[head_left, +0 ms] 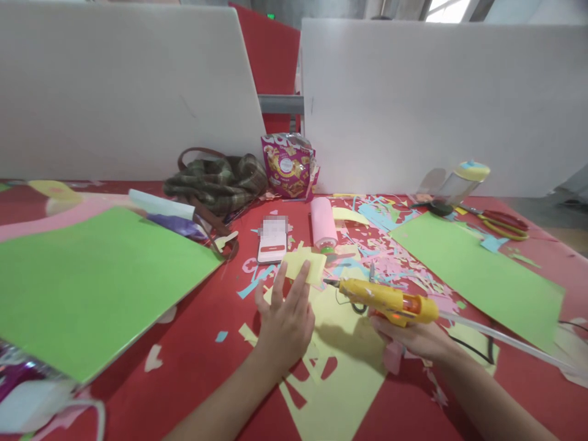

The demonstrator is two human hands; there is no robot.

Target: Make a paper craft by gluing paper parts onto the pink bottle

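My right hand (408,334) is wrapped round the handle of a yellow hot glue gun (376,295). A long translucent glue stick (500,337) runs out of the gun's back end. The nozzle points left, close to the right edge of a small yellow paper piece (315,267). On that piece lie the outstretched fingertips of my left hand (287,321), pressing it with fingers apart. Under both hands spreads a larger yellow paper sheet (342,392) with cut-out holes. Just beyond the small piece lies a pink paper-wrapped cylinder (324,223) with a green end.
A phone (273,242) lies on the red table left of the cylinder. Green boards (105,282) flank both sides. Paper scraps (386,239) litter the right. Farther back are a snack bag (289,165), a plaid bag (225,180), scissors (503,223) and a yellow-lidded jar (463,180).
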